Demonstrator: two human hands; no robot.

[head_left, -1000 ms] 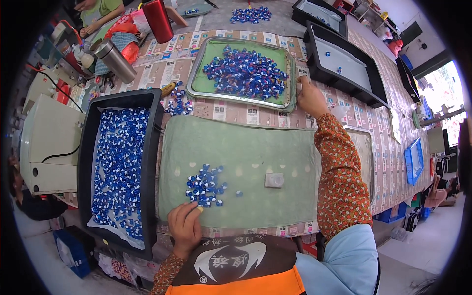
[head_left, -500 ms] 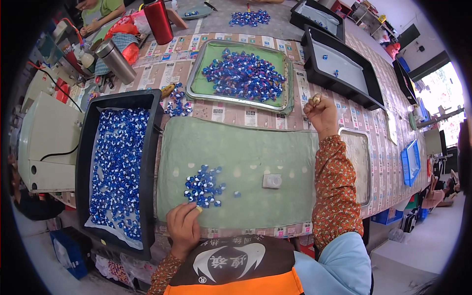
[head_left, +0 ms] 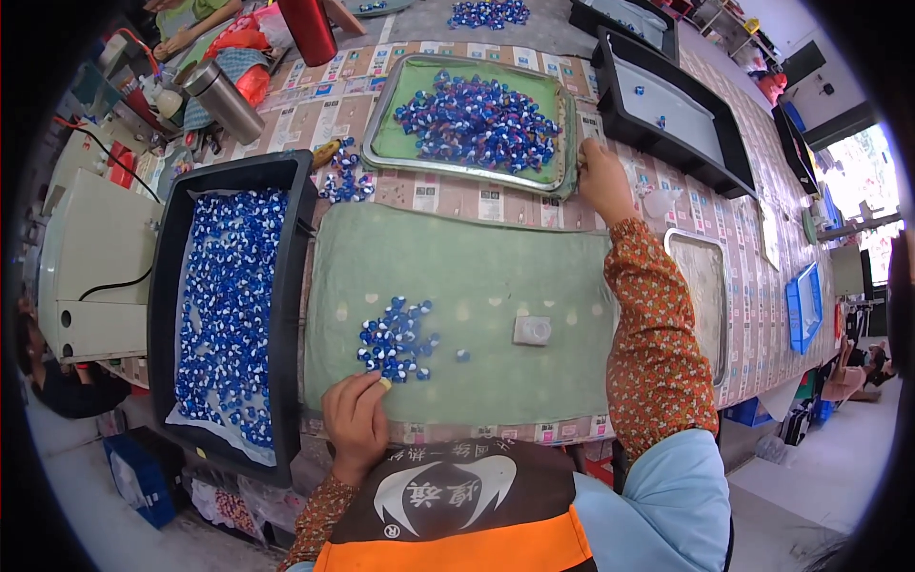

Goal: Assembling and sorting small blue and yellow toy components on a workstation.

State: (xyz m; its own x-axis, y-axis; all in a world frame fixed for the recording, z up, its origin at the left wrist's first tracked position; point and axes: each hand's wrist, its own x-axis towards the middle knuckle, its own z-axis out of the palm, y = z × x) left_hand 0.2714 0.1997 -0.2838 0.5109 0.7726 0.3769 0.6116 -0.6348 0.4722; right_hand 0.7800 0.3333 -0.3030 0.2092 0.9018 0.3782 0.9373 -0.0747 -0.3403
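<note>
My left hand [head_left: 356,419] rests at the near edge of the green cloth [head_left: 457,276], its fingers bent and pressed together. A pale yellow cover shows on one fingertip, beside a loose group of small blue-and-white beads [head_left: 396,338]. Whether that hand pinches a bead is hidden. My right hand [head_left: 604,179] is closed by the right edge of a metal tray [head_left: 457,179] lined with green cloth and heaped with blue, white and reddish beads [head_left: 481,124]. What its fingers hold, if anything, cannot be made out. Between the hands, a small whitish translucent block [head_left: 532,330] lies on the cloth.
A black bin [head_left: 294,315] of blue-and-white beads stands left. Another black bin [head_left: 701,148] with a few beads is at the far right. Right of my forearm lies a shallow tray [head_left: 721,315]. A steel flask [head_left: 226,102] and red bottle [head_left: 310,29] stand far left.
My right hand has moved left and turned, coming to the right edge of the metal tray. My left hand has stayed by the loose beads. The whole view has shifted slightly.
</note>
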